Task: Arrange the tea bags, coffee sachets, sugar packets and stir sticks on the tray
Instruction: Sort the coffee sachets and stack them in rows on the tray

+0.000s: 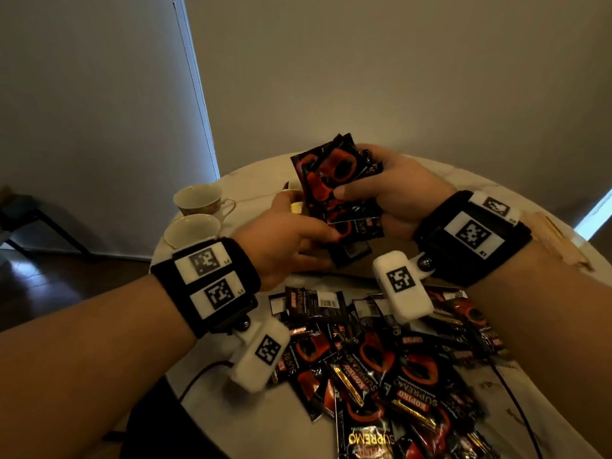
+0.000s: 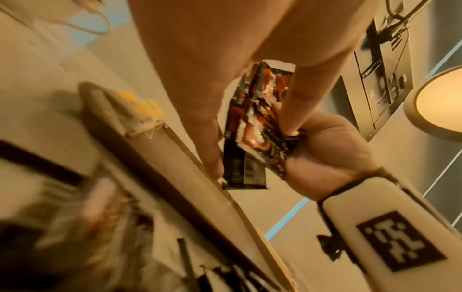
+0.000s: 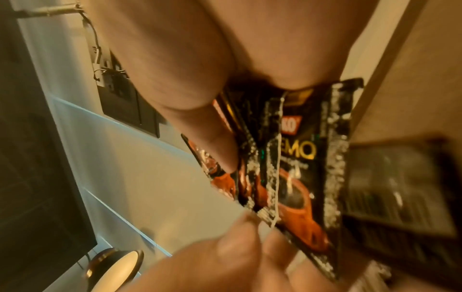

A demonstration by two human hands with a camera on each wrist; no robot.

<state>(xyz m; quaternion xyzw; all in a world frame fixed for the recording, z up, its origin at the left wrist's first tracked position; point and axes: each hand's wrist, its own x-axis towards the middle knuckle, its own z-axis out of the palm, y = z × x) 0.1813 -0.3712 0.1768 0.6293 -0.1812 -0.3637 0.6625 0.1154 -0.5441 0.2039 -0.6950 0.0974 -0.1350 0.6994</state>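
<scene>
My right hand grips a fanned stack of black-and-red coffee sachets upright above the table, thumb across the front. The left hand pinches the stack's lower end, thumb on top and fingers beneath. The left wrist view shows the sachets between my left thumb and a finger. In the right wrist view the printed faces of the sachets fill the middle. Under both hands lies the brown tray. A loose pile of sachets covers the near part of the table. Wooden stir sticks lie at the right.
Two white teacups stand at the table's left edge. Small yellow packets show behind my left hand. The round white table drops off to dark floor at the left. A thin dark cable runs over the near edge.
</scene>
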